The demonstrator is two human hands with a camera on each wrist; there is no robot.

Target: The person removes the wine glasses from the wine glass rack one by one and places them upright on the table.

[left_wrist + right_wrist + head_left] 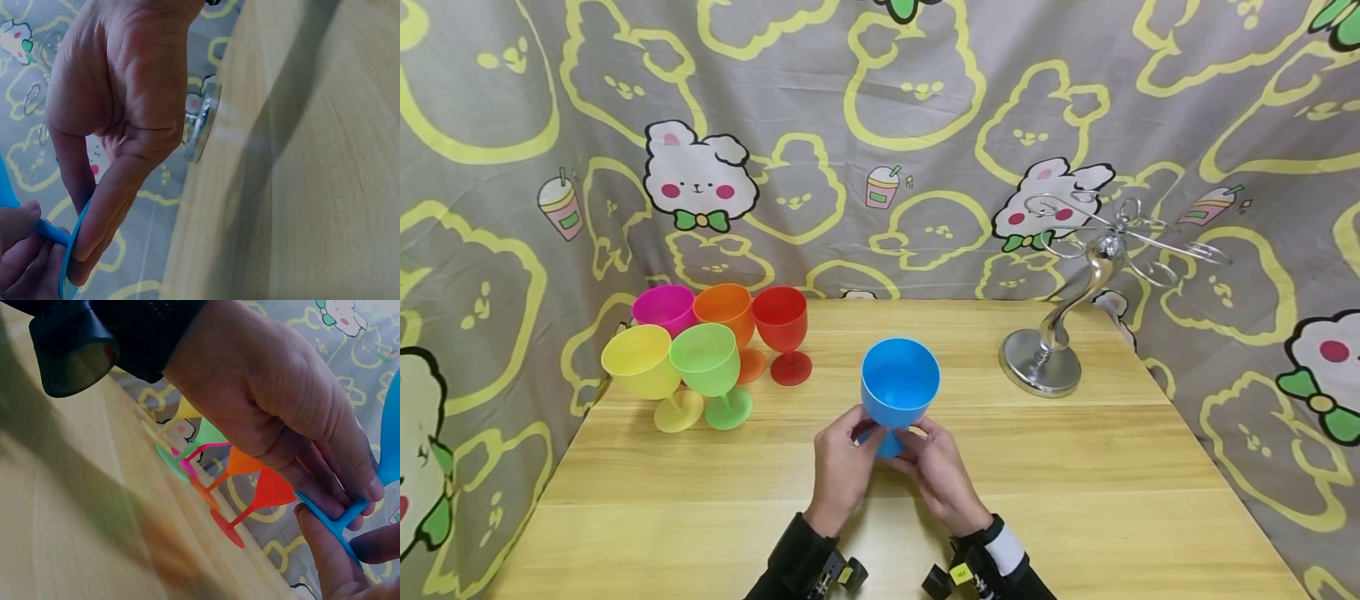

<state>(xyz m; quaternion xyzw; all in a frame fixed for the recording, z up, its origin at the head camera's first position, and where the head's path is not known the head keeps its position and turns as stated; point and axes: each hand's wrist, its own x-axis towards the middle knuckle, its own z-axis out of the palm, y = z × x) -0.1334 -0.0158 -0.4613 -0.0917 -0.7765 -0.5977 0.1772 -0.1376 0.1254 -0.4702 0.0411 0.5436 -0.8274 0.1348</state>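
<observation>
A blue plastic goblet (900, 382) is held off the table, bowl up, between both hands. My left hand (837, 473) pinches its stem just below the bowl, thumb on the near side; the right wrist view shows this left hand (269, 387) large. With my right hand (943, 477) I grip the round foot at its rim. Seen from the left wrist, the right hand (125, 119) has thumb and fingers on either face of the blue foot (74, 250). The goblet's bowl is mostly out of frame in both wrist views.
Upright at the left stand yellow (640, 362), green (705, 360), magenta (664, 307), orange (726, 308) and red (780, 318) goblets. On the right is a silver stand (1041, 362) with curled wire arms. Patterned cloth (805, 92) surrounds the wooden table (1112, 500).
</observation>
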